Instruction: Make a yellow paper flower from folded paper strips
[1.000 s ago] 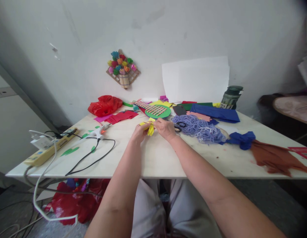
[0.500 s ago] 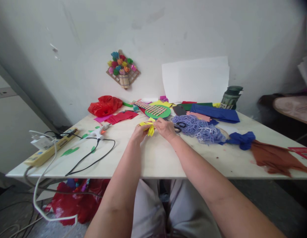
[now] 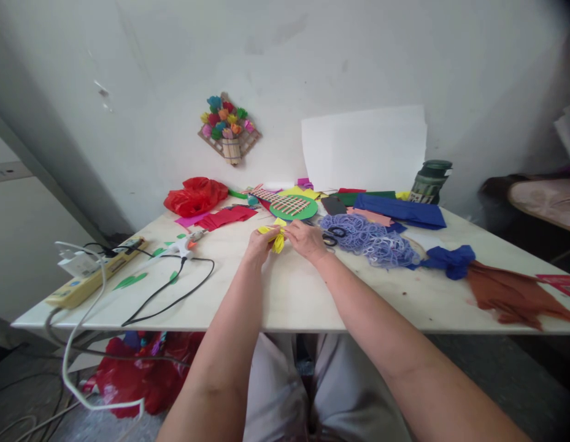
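Observation:
Both my hands meet over the middle of the white table (image 3: 289,294), pinching a small yellow paper piece (image 3: 276,238) with cut strips. My left hand (image 3: 258,245) grips its left side with closed fingers. My right hand (image 3: 305,238) pinches its right side. Just behind them lies a green disc with a woven red and white lattice (image 3: 292,206). Black-handled scissors (image 3: 333,236) rest to the right of my right hand, at the edge of a heap of purple curled strips (image 3: 372,239).
A glue gun (image 3: 186,244) with a black cord and a yellow power strip (image 3: 89,276) lie at the left. Red paper, a red bag (image 3: 195,195), blue sheets (image 3: 399,210), brown paper (image 3: 510,293) and a dark jar (image 3: 429,180) crowd the back and right. A paper flower plaque (image 3: 227,129) hangs on the wall.
My hands have stayed in nearly the same place, working the yellow piece slightly between the fingers. Nothing else on the table has moved.

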Demonstrator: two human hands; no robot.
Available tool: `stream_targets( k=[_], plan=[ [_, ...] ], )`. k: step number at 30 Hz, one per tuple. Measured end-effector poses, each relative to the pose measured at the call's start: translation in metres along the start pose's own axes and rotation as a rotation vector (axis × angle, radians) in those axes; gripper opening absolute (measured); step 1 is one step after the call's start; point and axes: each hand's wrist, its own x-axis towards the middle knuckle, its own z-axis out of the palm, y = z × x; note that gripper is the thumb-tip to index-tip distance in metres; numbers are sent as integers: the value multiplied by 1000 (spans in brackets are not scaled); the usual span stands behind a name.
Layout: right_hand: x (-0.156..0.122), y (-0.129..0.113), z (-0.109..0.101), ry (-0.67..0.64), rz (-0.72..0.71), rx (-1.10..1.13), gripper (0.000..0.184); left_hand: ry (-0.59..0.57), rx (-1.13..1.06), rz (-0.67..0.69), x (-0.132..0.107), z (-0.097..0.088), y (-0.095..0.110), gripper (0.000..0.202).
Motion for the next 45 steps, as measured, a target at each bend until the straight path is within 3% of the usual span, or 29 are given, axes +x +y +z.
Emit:
stream_targets(
  k=[17,30,39,45],
  plan=[
    [2,4,4,62,10,70,29,57,-7,107,3,1,2,28],
    [4,9,5,8,21,33,31,94,0,121,2,-1,4,30],
    [7,9,4,16,88,112,20,121,12,137,5,-3,3,33],
    [6,12,4,0,52,72,25,130,7,159,6,-4,3,33]
  ],
)
